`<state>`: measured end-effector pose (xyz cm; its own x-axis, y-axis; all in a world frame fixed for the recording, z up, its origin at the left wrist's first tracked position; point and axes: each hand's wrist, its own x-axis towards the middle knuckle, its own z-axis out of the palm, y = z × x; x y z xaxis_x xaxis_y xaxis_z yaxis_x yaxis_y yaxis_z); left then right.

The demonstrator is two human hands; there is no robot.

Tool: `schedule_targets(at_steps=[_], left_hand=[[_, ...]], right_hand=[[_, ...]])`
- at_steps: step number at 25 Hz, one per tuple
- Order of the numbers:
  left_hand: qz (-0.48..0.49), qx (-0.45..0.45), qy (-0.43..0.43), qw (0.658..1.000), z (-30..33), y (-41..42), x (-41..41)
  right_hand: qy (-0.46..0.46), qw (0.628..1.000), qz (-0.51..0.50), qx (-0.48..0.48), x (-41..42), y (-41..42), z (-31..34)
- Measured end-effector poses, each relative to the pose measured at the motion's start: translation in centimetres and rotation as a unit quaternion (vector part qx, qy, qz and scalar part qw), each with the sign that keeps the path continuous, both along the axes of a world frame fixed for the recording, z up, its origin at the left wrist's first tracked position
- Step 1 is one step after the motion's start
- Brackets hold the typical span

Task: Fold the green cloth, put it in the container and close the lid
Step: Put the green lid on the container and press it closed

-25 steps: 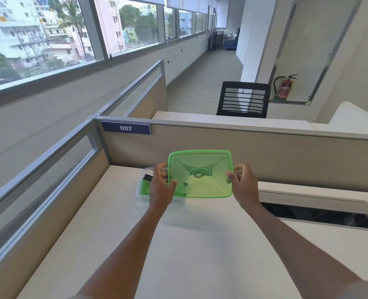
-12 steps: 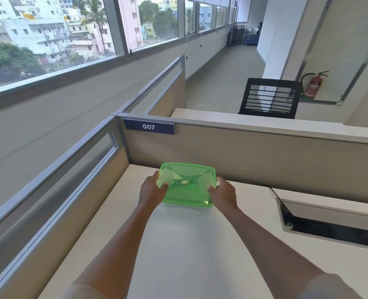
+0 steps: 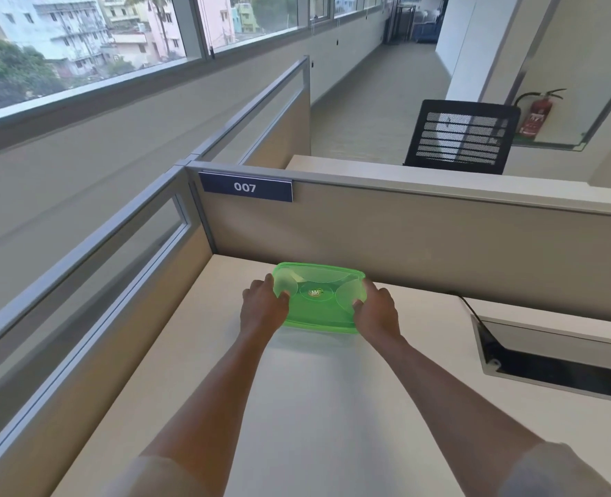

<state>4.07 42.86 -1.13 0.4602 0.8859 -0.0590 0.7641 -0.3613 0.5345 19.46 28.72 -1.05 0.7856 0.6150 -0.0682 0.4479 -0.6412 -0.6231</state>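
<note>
A translucent green lid (image 3: 318, 297) lies flat on top of the container at the far end of the white desk (image 3: 325, 407), close to the partition. My left hand (image 3: 263, 308) grips the lid's left edge, thumb pressed on its top. At the lid's right edge my right hand (image 3: 377, 312) does the same. The container body is almost wholly hidden under the lid and my hands. The green cloth is not visible.
A beige partition (image 3: 422, 242) with a "007" label (image 3: 245, 187) rises right behind the container, and a glazed side partition (image 3: 92, 281) runs along the desk's left edge. An open cable tray (image 3: 555, 364) is sunk into the desk at the right.
The lid was held tilted above the container with the cloth showing inside; it has come down flat onto the container. Both hands now press its ends.
</note>
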Motion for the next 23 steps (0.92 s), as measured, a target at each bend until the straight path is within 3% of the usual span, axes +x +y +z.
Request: schedule_targets(at_steps=[7, 15, 23], left_hand=[[-0.001, 0.064, 0.049, 0.997, -0.8, -1.0, 0.4], [0.020, 0.073, 0.046, 0.996, -1.7, -3.0, -0.3], [-0.002, 0.120, 0.108, 0.987, -1.5, -2.2, -0.9]], right_hand=[[-0.036, 0.998, 0.023, -0.037, -0.3, 0.0, -0.3], [-0.072, 0.991, 0.063, -0.094, -0.7, -0.7, -0.7], [-0.085, 0.987, 0.076, -0.113, -0.7, -0.5, -0.6]])
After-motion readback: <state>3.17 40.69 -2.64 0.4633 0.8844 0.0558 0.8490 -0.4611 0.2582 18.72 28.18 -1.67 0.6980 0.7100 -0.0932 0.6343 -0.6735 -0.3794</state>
